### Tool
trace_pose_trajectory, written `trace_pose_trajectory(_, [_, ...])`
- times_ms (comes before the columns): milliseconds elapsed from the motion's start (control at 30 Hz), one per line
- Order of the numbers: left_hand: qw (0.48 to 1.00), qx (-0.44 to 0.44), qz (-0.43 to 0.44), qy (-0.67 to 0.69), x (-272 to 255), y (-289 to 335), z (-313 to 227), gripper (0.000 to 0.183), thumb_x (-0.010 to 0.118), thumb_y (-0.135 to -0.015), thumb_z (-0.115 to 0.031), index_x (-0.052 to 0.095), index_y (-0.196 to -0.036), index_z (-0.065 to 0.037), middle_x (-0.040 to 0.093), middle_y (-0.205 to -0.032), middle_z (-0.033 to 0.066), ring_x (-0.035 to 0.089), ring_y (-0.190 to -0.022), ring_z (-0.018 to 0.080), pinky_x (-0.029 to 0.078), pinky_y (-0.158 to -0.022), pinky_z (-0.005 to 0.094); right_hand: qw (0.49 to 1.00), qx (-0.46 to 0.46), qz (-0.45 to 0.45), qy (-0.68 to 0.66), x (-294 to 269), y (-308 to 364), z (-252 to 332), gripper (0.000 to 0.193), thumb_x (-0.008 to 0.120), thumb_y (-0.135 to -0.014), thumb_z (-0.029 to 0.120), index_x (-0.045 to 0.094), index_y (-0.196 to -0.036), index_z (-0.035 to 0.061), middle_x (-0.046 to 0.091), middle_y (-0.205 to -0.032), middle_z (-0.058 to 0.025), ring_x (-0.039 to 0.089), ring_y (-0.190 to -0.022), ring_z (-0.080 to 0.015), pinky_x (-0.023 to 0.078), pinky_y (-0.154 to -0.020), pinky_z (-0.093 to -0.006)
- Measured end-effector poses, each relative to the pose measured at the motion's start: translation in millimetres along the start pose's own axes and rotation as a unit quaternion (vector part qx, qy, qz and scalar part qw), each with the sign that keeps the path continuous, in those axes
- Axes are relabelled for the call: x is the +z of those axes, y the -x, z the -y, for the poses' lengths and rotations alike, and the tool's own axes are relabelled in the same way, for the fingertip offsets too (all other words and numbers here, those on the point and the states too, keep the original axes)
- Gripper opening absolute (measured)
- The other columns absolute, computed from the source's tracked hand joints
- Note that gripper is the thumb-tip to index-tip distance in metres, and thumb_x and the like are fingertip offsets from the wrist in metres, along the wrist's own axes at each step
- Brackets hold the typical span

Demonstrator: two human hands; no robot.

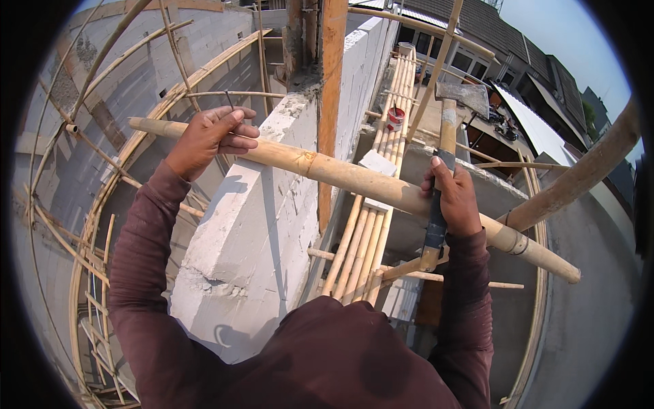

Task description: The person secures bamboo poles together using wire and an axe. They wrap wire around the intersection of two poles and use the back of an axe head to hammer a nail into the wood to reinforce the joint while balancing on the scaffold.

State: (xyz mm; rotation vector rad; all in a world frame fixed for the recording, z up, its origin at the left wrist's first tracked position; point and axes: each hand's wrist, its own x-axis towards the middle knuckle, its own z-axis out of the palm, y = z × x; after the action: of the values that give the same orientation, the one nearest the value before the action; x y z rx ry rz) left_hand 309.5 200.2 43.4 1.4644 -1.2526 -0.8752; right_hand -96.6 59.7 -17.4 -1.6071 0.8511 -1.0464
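A thick bamboo pole [354, 178] runs crosswise in front of me, from the left over the block wall to the lower right. My left hand [211, 142] rests on its left part, and a thin dark nail [229, 100] stands up pinched between thumb and fingers. In my right hand [456, 199] is a hatchet [447, 126], gripped by its black-wrapped wooden handle. Its grey metal head is up, above the pole, with the wide blade facing right. The handle crosses in front of the pole, its lower end below it.
Below stands a white block wall [225, 232] with a rough top, beside an upright timber [332, 102]. A walkway of bamboo poles [354, 249] carries white block pieces [377, 163] and a red-and-white can [395, 118]. Another thick pole [579, 174] slants in from the right. Bamboo scaffolding surrounds drops on both sides.
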Motion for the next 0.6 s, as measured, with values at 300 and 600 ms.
trace_pose_trajectory(300, [0.967,0.11,-0.017,-0.228,-20.1,-28.7,41.8,0.038,0.063,-0.101,-0.038,0.074,-0.108,-0.002,0.059,-0.079,0.0,0.052,-0.073,0.0098,0.045,-0.067,0.0287,1.0,0.002,-0.012,0.008,5.3,1.3,1.9,0.035,0.057,-0.104,0.033,0.059,-0.087,0.0032,0.059,-0.073,-0.0037,0.057,-0.066,-0.0113,0.047,-0.063,-0.0267])
trace_pose_trajectory(600, [0.956,0.091,-0.005,-0.28,-29.7,-43.3,57.8,0.034,0.062,-0.102,-0.03,0.071,-0.093,0.001,0.066,-0.083,0.0049,0.058,-0.078,0.0112,0.047,-0.072,0.0302,1.0,0.019,-0.012,0.009,5.8,4.6,8.6,0.034,0.059,-0.103,0.034,0.059,-0.089,0.0036,0.058,-0.075,-0.0032,0.057,-0.068,-0.0113,0.048,-0.064,-0.0266])
